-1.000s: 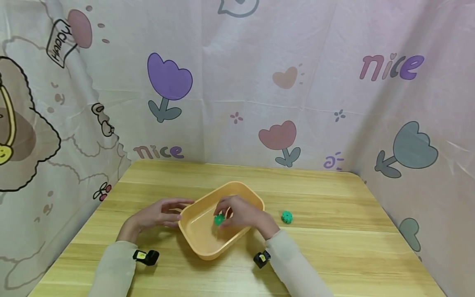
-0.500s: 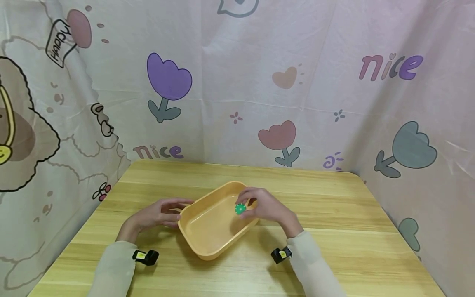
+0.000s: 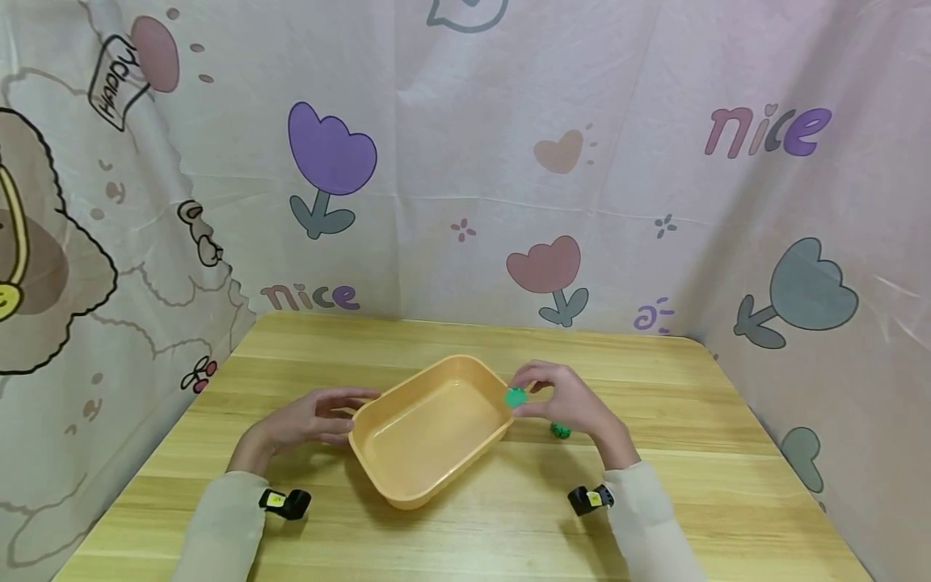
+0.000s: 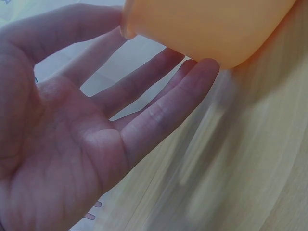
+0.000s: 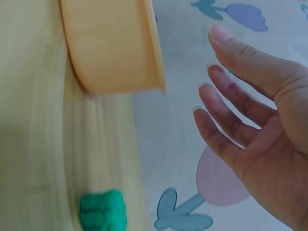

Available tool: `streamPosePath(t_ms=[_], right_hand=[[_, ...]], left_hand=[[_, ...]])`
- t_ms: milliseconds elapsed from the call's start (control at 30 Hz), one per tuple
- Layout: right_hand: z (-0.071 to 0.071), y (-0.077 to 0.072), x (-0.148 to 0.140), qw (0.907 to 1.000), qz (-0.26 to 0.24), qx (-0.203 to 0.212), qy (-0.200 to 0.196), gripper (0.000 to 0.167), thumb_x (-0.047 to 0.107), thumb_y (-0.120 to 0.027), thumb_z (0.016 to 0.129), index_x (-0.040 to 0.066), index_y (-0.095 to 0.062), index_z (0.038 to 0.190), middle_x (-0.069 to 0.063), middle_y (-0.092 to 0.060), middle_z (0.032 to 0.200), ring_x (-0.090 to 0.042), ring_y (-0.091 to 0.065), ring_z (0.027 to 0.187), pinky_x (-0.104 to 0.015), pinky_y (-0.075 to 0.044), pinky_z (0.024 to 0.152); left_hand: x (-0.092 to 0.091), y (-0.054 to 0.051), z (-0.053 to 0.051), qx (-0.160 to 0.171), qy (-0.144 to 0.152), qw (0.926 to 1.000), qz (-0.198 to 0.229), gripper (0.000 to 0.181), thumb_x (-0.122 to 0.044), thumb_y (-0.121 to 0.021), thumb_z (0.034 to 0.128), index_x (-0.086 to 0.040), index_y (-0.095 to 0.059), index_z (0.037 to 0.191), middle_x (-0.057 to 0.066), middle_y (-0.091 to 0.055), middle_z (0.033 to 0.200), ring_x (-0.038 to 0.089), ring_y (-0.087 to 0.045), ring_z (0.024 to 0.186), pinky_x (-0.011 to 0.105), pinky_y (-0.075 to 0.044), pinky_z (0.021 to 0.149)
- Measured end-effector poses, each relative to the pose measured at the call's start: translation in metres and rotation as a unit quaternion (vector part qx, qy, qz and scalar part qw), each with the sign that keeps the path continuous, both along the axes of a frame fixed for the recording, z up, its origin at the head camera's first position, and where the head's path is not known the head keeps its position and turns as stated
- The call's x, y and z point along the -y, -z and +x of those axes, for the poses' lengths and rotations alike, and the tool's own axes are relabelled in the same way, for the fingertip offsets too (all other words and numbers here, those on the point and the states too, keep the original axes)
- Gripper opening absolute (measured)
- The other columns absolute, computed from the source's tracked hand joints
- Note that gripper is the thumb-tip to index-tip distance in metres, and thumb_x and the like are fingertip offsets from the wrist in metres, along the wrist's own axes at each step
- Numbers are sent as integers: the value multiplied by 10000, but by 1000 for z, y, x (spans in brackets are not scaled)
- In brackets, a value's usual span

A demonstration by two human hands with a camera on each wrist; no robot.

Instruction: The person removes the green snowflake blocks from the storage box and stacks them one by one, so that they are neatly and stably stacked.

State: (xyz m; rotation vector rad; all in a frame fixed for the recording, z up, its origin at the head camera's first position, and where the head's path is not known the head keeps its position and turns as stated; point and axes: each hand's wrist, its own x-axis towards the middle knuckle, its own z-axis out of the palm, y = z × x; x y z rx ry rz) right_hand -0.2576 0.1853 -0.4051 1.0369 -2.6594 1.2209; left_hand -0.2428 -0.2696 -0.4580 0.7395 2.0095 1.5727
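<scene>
A yellow plastic basin [image 3: 429,436] stands slantwise on the wooden table. My left hand [image 3: 313,420] is at its left end; in the left wrist view its fairly straight fingers [image 4: 159,113] reach the outer wall, and the thumb meets the rim. Just beyond the basin's right corner, my right hand [image 3: 563,396] pinches a green notched disc [image 3: 516,397] between thumb and forefinger. From the right wrist, that disc is almost wholly hidden behind the thumb. Below this hand, on the table, lies a second green notched piece [image 3: 560,431], seen in the right wrist view as a thick ridged block [image 5: 103,211].
The light wooden table [image 3: 640,388] backs onto a printed curtain [image 3: 465,162] with tulips and lettering. Each wrist wears a small black camera [image 3: 285,503] near its pale sleeve.
My right hand has moved right with the green disc, from inside the basin to past its right corner. The second green piece, hidden half a second ago, shows again. My left hand stays put.
</scene>
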Motion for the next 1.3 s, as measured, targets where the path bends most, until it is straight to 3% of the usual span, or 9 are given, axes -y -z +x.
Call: streamPosePath(t_ms=[267, 567, 867, 1300], right_hand=[[-1, 11, -26, 9996, -7, 79, 265, 287, 91, -880, 799, 130, -776, 1064, -46, -742, 1120, -138, -662, 1021, -476, -607, 903], [-1, 18, -45, 9975, -4, 497, 510, 290, 84, -879, 797, 169, -767, 1051, -20, -734, 1137, -98, -649, 1035, -519, -587, 960], [-3, 29, -65, 9944, 124, 865, 596, 270, 174, -866, 831, 142, -755, 1075, -57, -730, 1126, -209, -643, 1051, -534, -564, 983], [-7, 47, -79, 9897, 301, 1053, 921, 326, 163, -871, 819, 61, -734, 1096, -88, -733, 1071, -242, -654, 1048, -450, -603, 943]], left_hand=[[1, 0, 0, -49, 6, 10000, 10, 546, -63, -566, 1030, -16, -416, 1553, 359, -442, 1510, 133, -642, 1243, 342, -613, 969], [1, 0, 0, -32, 6, 10000, 28, 548, -62, -563, 1029, -15, -414, 1554, 363, -437, 1509, 144, -641, 1246, 343, -612, 970], [0, -1, 0, -15, -37, 10000, -18, 546, -66, -567, 1026, -26, -424, 1551, 355, -441, 1511, 139, -640, 1247, 340, -611, 973], [-1, -2, 1, 7, -8, 10000, 4, 548, -61, -558, 1030, -11, -407, 1555, 363, -432, 1514, 147, -638, 1252, 337, -608, 977]])
